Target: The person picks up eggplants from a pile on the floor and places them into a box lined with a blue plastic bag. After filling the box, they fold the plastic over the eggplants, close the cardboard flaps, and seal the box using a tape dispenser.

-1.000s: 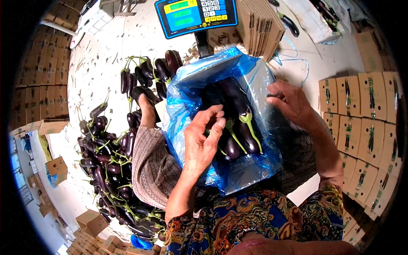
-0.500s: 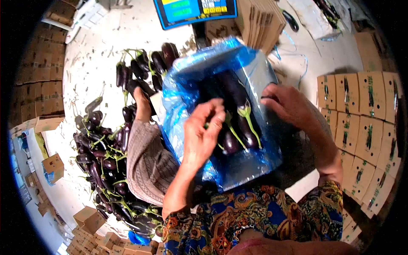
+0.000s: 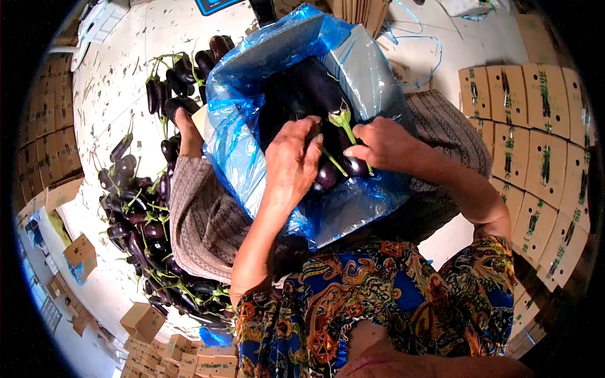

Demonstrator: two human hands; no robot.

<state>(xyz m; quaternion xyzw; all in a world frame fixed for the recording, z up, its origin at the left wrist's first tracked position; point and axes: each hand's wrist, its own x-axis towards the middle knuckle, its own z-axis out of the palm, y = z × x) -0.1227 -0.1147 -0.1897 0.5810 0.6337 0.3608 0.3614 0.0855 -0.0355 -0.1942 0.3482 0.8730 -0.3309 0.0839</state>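
A box lined with a blue plastic bag (image 3: 236, 170) stands between my legs, with dark eggplants (image 3: 315, 79) lying inside it. My left hand (image 3: 292, 157) is over the box's near left part, its fingers curled beside a green stem; what they hold, if anything, is hidden. At the right inner side, my right hand (image 3: 386, 146) has its fingers bent close to the green stem (image 3: 343, 124) of one eggplant. Whether those fingertips grip the stem is unclear. The lower eggplants are partly covered by my hands.
A large pile of eggplants (image 3: 154, 242) lies on the floor at the left, with more (image 3: 183, 72) at the upper left. Stacked cartons (image 3: 548, 151) line the right side. Folded cardboard (image 3: 362, 12) and a blue-edged device (image 3: 217, 5) are beyond the box.
My right hand has moved left from the box's right edge to the stems inside. My left hand stays over the eggplants. The whole view has shifted, with the scene now higher in it.
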